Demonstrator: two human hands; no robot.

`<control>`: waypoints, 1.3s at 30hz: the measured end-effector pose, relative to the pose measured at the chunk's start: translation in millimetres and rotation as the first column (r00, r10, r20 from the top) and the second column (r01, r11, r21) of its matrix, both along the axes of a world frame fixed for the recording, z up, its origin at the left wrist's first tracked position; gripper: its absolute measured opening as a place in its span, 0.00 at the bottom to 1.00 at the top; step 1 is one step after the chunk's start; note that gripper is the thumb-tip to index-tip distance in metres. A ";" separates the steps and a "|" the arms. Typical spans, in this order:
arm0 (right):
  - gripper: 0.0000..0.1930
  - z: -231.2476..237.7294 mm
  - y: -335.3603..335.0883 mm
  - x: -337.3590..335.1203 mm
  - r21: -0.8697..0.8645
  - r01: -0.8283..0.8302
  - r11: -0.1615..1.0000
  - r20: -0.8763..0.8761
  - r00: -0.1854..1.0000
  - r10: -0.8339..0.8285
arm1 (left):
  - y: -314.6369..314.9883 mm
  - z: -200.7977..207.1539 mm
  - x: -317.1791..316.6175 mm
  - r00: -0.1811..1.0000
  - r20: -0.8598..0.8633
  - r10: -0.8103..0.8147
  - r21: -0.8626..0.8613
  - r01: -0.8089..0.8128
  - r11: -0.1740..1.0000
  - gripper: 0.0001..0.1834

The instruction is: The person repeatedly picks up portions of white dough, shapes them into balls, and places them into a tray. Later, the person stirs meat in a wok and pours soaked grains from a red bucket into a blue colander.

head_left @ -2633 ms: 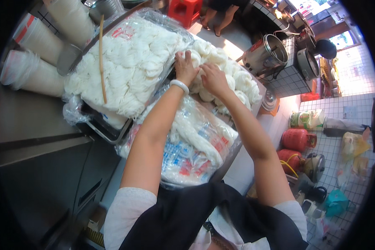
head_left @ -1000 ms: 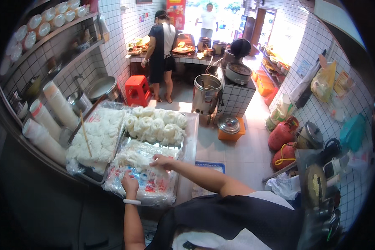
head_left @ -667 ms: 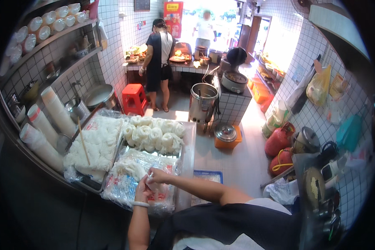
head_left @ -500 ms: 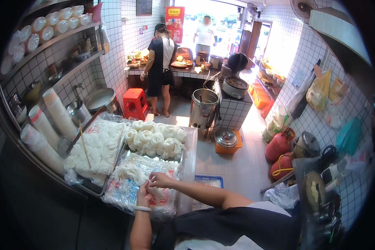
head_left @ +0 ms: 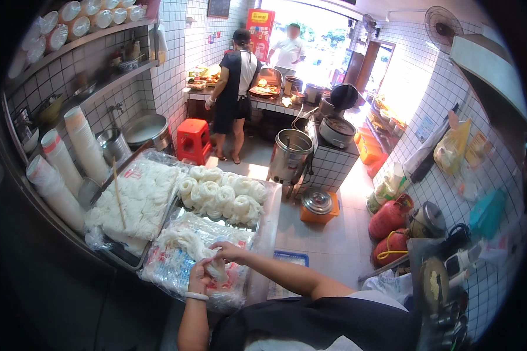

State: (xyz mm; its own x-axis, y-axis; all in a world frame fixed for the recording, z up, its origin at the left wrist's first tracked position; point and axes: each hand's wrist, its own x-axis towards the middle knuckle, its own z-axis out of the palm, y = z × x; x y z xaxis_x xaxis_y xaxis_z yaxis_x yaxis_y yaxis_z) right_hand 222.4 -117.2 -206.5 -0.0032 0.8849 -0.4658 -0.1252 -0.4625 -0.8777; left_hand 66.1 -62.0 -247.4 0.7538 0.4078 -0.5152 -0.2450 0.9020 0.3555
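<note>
My left hand (head_left: 199, 278), with a white bracelet on the wrist, is closed around one side of a bundle of white noodles (head_left: 218, 271). From the right my right hand (head_left: 228, 252) reaches over, its fingers closed on the upper part of the same bundle. Beneath both hands lies a printed clear plastic sheet (head_left: 168, 268), with loose white noodles (head_left: 184, 240) on it. Just beyond sit coiled noodle nests (head_left: 216, 196), several in rows on a metal tray. Left of these, another tray is heaped with flat white noodles (head_left: 136, 196), a wooden stick (head_left: 119, 196) lying across them.
Stacked paper bowls (head_left: 86, 143) stand at the left. A red stool (head_left: 194, 142), a tall steel pot (head_left: 290, 153) and an orange box (head_left: 320, 213) are beyond the table. Red gas cylinders (head_left: 390, 215) stand at right. A co-worker (head_left: 237, 88) is at the far counter.
The noodle bundle between my hands now hangs longer and shows more plainly. My hands have barely shifted. My view has tilted slightly, and the person outside the counter has moved their arms.
</note>
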 end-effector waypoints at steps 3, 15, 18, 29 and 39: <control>0.23 0.4 -2.3 -2.1 -0.092 0.130 0.987 -0.235 0.961 -0.148 | -1.3 4.5 -1.8 0.999 -0.051 0.014 0.026 -0.013 1.000 0.13; 0.23 -27.6 8.6 5.2 -0.029 0.007 1.000 0.016 1.000 -0.007 | -7.1 33.1 -0.1 0.984 -0.167 0.066 0.517 0.030 0.855 0.20; 0.25 -33.1 9.4 16.9 0.086 0.206 0.975 -0.571 0.812 -0.121 | 3.6 38.4 0.5 0.986 0.033 0.165 0.621 -0.150 0.769 0.16; 0.13 -44.5 -13.9 30.6 0.037 -0.012 0.999 0.441 0.898 -0.005 | 148.6 226.6 -28.8 0.994 0.067 -0.085 0.573 0.032 0.819 0.20; 0.14 -28.0 -22.5 10.3 -0.067 -0.304 0.950 0.815 0.533 0.228 | 128.2 395.9 -19.5 0.997 0.025 0.076 0.821 -0.064 0.568 0.16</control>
